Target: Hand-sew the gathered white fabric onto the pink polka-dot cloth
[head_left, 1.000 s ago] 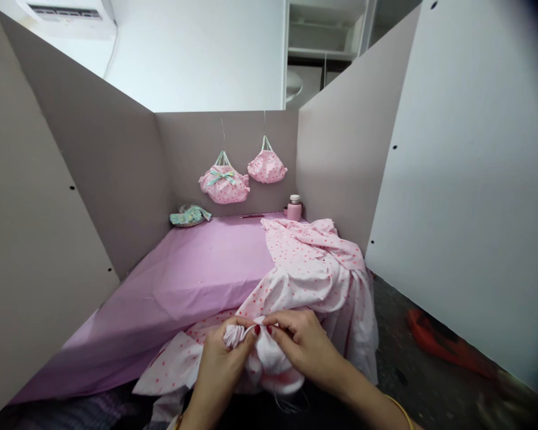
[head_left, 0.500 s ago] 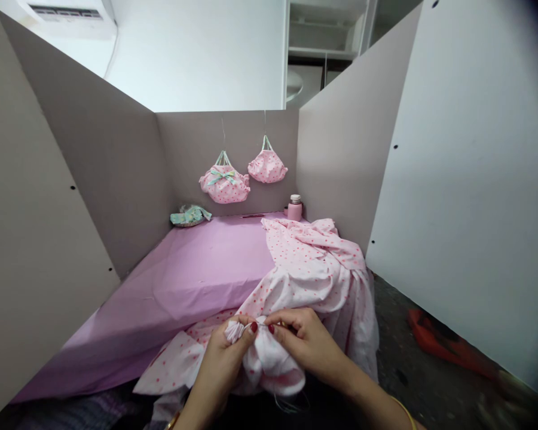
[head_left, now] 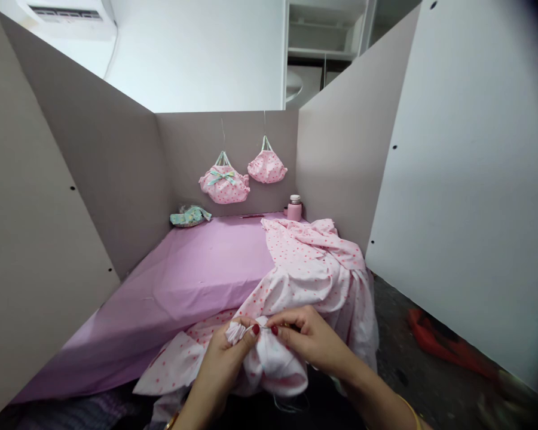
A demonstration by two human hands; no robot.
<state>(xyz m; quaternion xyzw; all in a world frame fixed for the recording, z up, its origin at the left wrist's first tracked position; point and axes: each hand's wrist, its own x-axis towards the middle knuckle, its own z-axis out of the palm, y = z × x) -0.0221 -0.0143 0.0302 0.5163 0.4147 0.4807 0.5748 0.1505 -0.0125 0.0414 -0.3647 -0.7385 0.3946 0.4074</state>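
Observation:
A large pink cloth with red dots (head_left: 314, 263) lies heaped on the right of a purple-covered table (head_left: 197, 269) and spills over its near edge. At the bottom centre, my left hand (head_left: 219, 370) pinches a gathered bunch of this cloth between thumb and fingers. My right hand (head_left: 309, 343) is closed on the same gathered part from the right, fingertips almost touching the left hand's. A rounded puff of the cloth (head_left: 273, 370) bulges below the two hands.
Two small dotted pink bags (head_left: 225, 184) (head_left: 267, 166) hang on the back panel. A pink bottle (head_left: 295, 208) stands at the back right, a green patterned cloth piece (head_left: 189, 215) at the back left. Grey panels wall in three sides. Something red (head_left: 434, 340) lies on the floor to the right.
Both hands keep their pinch on the gathered cloth. They have shifted only slightly, and the puff of cloth below them has turned a little.

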